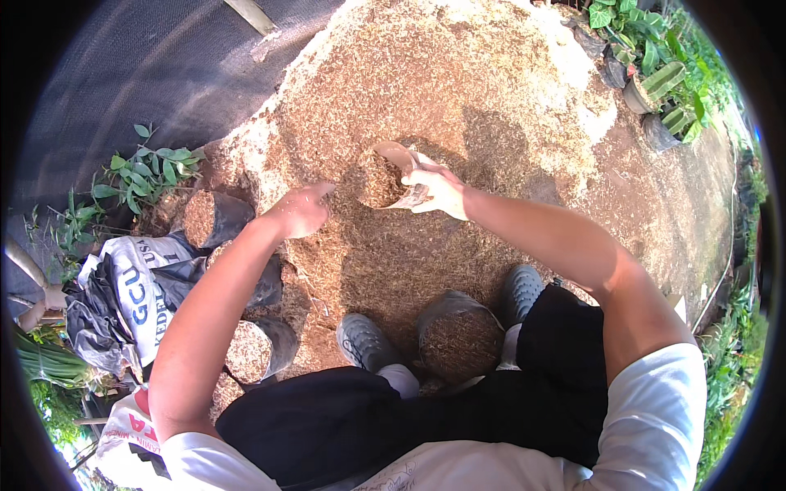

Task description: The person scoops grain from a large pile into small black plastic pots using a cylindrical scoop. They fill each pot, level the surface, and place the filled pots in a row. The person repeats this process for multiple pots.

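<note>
My right hand (438,188) is closed on the side of a pale, curved scoop (395,155), which looks like a cut piece of a container. The scoop lies tilted at the pile, its open side to the left, with loose brown mix (381,182) in its mouth. To the left of it, my left hand (303,211) hovers low over the pile (426,90) with thumb and fingers apart and nothing visible in it. The undersides of its fingers are hidden. Between my shoes stands a black grow bag (461,335) filled with brown mix.
Several filled black bags (274,348) stand at my left, beside white and black sacks (135,286) and a leafy plant (147,176). Dark netting (164,74) hangs at the far left. Potted plants (643,94) line the far right. My shoes (364,340) flank the middle bag.
</note>
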Demonstrator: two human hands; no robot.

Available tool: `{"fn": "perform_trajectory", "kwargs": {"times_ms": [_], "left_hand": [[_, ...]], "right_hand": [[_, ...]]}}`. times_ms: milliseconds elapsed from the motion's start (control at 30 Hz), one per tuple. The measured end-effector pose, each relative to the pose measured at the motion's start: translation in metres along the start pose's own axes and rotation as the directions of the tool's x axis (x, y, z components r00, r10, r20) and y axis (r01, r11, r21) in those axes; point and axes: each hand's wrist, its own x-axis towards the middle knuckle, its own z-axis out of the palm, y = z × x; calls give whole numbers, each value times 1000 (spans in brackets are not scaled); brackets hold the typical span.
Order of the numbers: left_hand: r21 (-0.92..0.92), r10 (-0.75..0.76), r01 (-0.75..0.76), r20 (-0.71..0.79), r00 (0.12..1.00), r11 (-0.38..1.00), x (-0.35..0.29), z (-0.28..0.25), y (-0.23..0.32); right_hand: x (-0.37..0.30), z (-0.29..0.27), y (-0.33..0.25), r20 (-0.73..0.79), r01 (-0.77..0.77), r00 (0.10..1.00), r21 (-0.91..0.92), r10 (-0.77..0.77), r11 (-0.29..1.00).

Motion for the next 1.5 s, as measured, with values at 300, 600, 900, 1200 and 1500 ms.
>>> {"fn": "perform_trajectory", "kwargs": {"times_ms": [300,600,900,1200,1500], "left_hand": [[-108,164,-148,156,974,983,-30,123,29],[-16,385,-398,295,875,917,-67,181,81],[63,313,-344,284,906,937,-90,202,84],[33,355,-377,268,896,926,-89,201,80],[20,348,-366,261,900,931,-89,202,77]], "right_hand": [[-148,-14,-61,24,78,997,-435,-75,897],[-247,-20,-30,109,128,991,-733,-71,668],[-270,12,11,349,340,937,-919,7,200],[-275,24,14,430,429,903,-898,-10,101],[-278,20,11,399,397,917,-914,3,87]]}}
